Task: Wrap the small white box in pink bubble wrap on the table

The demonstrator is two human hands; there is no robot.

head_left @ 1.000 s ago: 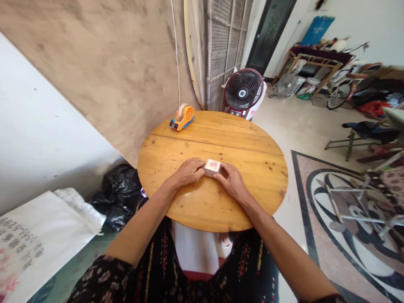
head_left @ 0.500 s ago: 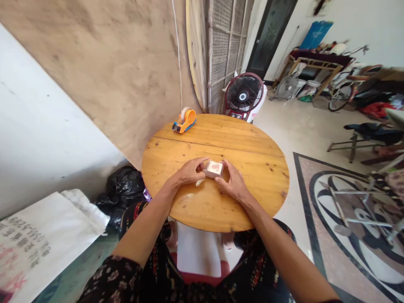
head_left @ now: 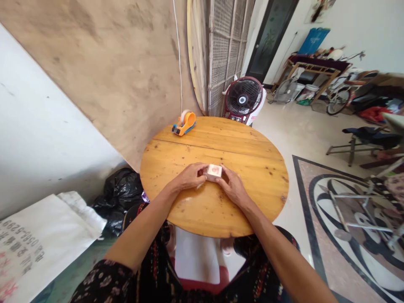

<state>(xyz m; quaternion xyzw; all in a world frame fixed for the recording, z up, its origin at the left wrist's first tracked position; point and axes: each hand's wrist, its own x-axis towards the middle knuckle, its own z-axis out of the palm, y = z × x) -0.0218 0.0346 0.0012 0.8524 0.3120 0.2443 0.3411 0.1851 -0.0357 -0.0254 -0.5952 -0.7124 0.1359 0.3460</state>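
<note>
On the round wooden table is a small white box with a reddish print on its top. Its sides look shiny, though too blurred to make out fully. My left hand pinches the box's left side between thumb and fingers. From the right, my right hand grips the opposite side, thumb at the near face and fingers at the far corner. An orange and blue tape dispenser with a roll of clear tape stands at the table's back left edge, away from both hands.
A wooden board leans along the left behind the table. Beyond the far edge stands a fan. Black plastic bags and a white sack lie on the left. A bicycle and a folding stool are at right.
My left hand has closed in from beside the box and now pinches its left side. My right hand stays on the right side. The view has shifted slightly.
</note>
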